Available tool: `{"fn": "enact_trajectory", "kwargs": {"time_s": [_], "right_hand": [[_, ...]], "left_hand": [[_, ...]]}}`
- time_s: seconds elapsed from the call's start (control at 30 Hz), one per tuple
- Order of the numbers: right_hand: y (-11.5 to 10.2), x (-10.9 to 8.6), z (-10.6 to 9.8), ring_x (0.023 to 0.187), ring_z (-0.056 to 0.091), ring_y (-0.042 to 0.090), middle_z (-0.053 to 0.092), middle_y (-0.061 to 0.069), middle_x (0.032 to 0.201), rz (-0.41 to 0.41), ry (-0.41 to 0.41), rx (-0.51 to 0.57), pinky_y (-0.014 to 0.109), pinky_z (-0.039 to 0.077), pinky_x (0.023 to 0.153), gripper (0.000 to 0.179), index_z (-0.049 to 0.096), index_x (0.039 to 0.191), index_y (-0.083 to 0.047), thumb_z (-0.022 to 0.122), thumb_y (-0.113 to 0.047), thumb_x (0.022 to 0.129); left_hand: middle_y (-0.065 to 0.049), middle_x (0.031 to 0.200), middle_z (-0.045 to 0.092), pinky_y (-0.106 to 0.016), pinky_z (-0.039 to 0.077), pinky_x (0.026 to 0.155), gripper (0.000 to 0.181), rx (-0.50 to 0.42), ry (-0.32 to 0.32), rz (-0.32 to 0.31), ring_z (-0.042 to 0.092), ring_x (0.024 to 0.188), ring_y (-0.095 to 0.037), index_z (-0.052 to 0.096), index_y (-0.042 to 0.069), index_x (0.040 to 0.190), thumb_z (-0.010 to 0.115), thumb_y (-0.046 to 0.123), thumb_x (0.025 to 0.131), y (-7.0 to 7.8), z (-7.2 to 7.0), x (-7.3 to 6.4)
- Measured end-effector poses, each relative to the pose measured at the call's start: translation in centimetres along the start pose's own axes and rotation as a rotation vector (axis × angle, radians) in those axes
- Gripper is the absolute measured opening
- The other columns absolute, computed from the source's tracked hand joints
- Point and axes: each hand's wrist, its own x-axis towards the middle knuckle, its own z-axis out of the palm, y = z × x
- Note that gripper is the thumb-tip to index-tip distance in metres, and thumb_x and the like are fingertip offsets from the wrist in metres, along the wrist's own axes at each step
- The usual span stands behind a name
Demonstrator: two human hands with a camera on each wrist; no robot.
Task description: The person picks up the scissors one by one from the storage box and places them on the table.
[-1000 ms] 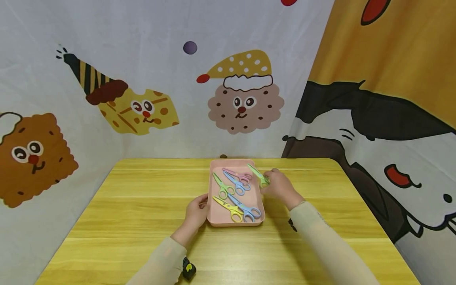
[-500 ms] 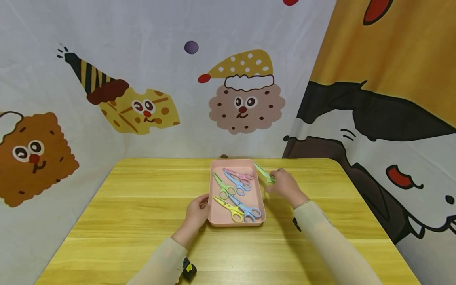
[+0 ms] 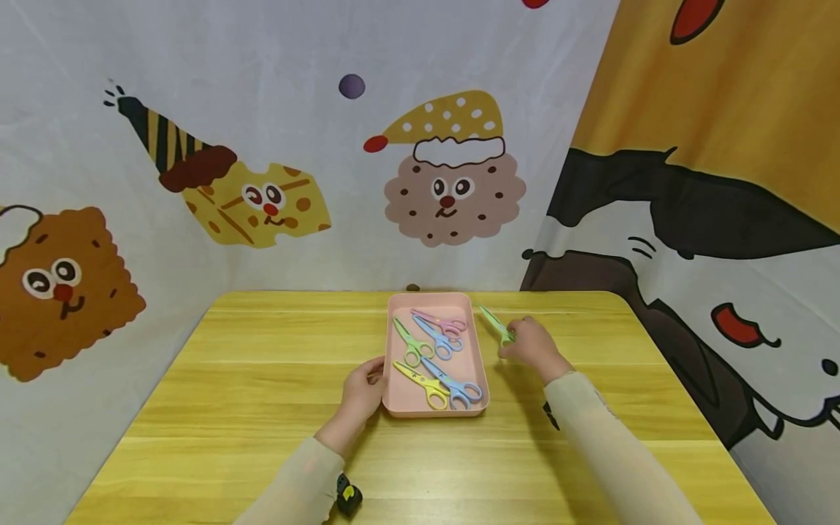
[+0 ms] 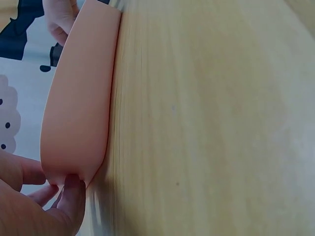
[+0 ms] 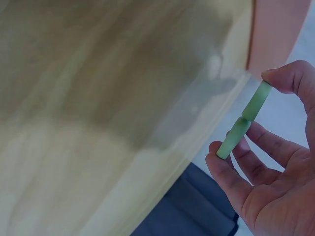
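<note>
While the left hand (image 3: 362,390) is gripping the left side of a shallow pink rectangular tray (image 3: 469,361), the right hand (image 3: 533,345), forearm (image 3: 610,434) slanting inward, is pinching light-green scissors (image 3: 495,324) with bent fingers (image 5: 229,179) above the yellow wood-grain desk (image 3: 262,394), just right of the tray.

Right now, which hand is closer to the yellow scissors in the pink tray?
Left. The left hand grips the left side of the pink tray, close to the yellow scissors inside. The right hand is farther, out past the tray's right side, holding green scissors.
</note>
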Motion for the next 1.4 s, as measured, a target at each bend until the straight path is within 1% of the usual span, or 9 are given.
{"fn": "enact_trajectory", "kwargs": {"time_s": [0.1, 0.27, 0.37, 0.53, 0.7, 0.83, 1.03, 1.23, 1.4], "right_hand": [[0.4, -0.1, 0.2, 0.076, 0.049, 0.026, 0.055, 0.019, 0.103, -0.004, -0.001, -0.004, 0.036, 0.045, 0.065, 0.053, 0.061, 0.114, 0.005, 0.07, -0.02, 0.068], [0.7, -0.2, 0.6, 0.073, 0.046, 0.025, 0.053, 0.017, 0.098, -0.009, -0.001, 0.002, 0.032, 0.04, 0.061, 0.05, 0.062, 0.112, 0.004, 0.07, -0.019, 0.068], [0.9, -0.1, 0.8, 0.073, 0.046, 0.025, 0.053, 0.016, 0.097, -0.004, -0.004, 0.007, 0.031, 0.039, 0.059, 0.049, 0.062, 0.111, 0.003, 0.071, -0.019, 0.069], [1.0, 0.1, 1.2, 0.073, 0.046, 0.025, 0.053, 0.016, 0.097, 0.003, 0.001, -0.002, 0.032, 0.04, 0.06, 0.05, 0.062, 0.112, 0.004, 0.072, -0.019, 0.069], [1.1, 0.2, 1.6, 0.072, 0.046, 0.024, 0.053, 0.015, 0.095, -0.007, 0.005, -0.011, 0.032, 0.039, 0.06, 0.043, 0.064, 0.106, 0.003, 0.072, -0.018, 0.07], [0.9, 0.1, 1.7, 0.07, 0.045, 0.024, 0.052, 0.015, 0.092, -0.015, 0.008, -0.02, 0.031, 0.037, 0.058, 0.039, 0.064, 0.101, 0.002, 0.072, -0.019, 0.07], [0.8, 0.2, 1.7, 0.07, 0.044, 0.024, 0.051, 0.014, 0.091, -0.003, 0.001, -0.032, 0.031, 0.036, 0.057, 0.036, 0.063, 0.099, 0.001, 0.073, -0.019, 0.071], [0.8, 0.5, 2.0, 0.073, 0.046, 0.025, 0.053, 0.016, 0.096, 0.005, -0.006, -0.038, 0.034, 0.04, 0.061, 0.045, 0.063, 0.109, 0.004, 0.075, -0.02, 0.073], [0.9, 0.7, 2.2, 0.081, 0.051, 0.029, 0.055, 0.02, 0.103, 0.0, -0.003, -0.031, 0.042, 0.047, 0.071, 0.051, 0.06, 0.117, 0.006, 0.075, -0.018, 0.075]], "left_hand": [[-0.019, 0.121, 0.059, -0.032, 0.054, 0.088, 0.039, 0.004, -0.003, 0.0, 0.059, 0.108, -0.029, 0.054, -0.002, 0.129, 0.055, -0.001, 0.091, 0.1, 0.0, 0.1], [-0.019, 0.121, 0.059, -0.032, 0.055, 0.087, 0.039, 0.004, -0.004, 0.0, 0.06, 0.108, -0.029, 0.055, -0.002, 0.129, 0.055, -0.001, 0.091, 0.1, -0.1, 0.2], [-0.02, 0.12, 0.059, -0.032, 0.055, 0.086, 0.039, 0.01, -0.002, 0.01, 0.06, 0.107, -0.03, 0.055, -0.003, 0.129, 0.055, -0.002, 0.09, 0.0, -0.1, 0.1], [-0.019, 0.12, 0.059, -0.032, 0.055, 0.086, 0.039, 0.012, 0.0, 0.006, 0.06, 0.107, -0.029, 0.055, -0.002, 0.129, 0.056, -0.001, 0.09, 0.0, -0.2, 0.1], [-0.018, 0.121, 0.059, -0.032, 0.055, 0.087, 0.038, 0.009, -0.006, -0.009, 0.06, 0.108, -0.028, 0.055, 0.0, 0.13, 0.055, 0.001, 0.091, 0.0, -0.2, 0.2], [-0.018, 0.122, 0.059, -0.032, 0.054, 0.088, 0.038, 0.016, -0.009, -0.002, 0.06, 0.108, -0.028, 0.054, -0.001, 0.13, 0.055, 0.002, 0.092, 0.0, -0.1, 0.2], [-0.019, 0.122, 0.059, -0.033, 0.054, 0.09, 0.038, 0.016, -0.005, 0.002, 0.059, 0.109, -0.028, 0.054, -0.002, 0.13, 0.055, 0.002, 0.092, 0.0, -0.1, 0.1], [-0.018, 0.122, 0.059, -0.033, 0.054, 0.089, 0.038, 0.018, -0.005, 0.002, 0.059, 0.108, -0.027, 0.054, -0.001, 0.13, 0.054, 0.001, 0.092, -0.1, -0.1, 0.2], [-0.019, 0.121, 0.059, -0.033, 0.054, 0.089, 0.038, 0.001, -0.014, 0.009, 0.059, 0.108, -0.028, 0.054, -0.002, 0.13, 0.054, 0.0, 0.092, -0.2, -0.1, 0.2]]}}
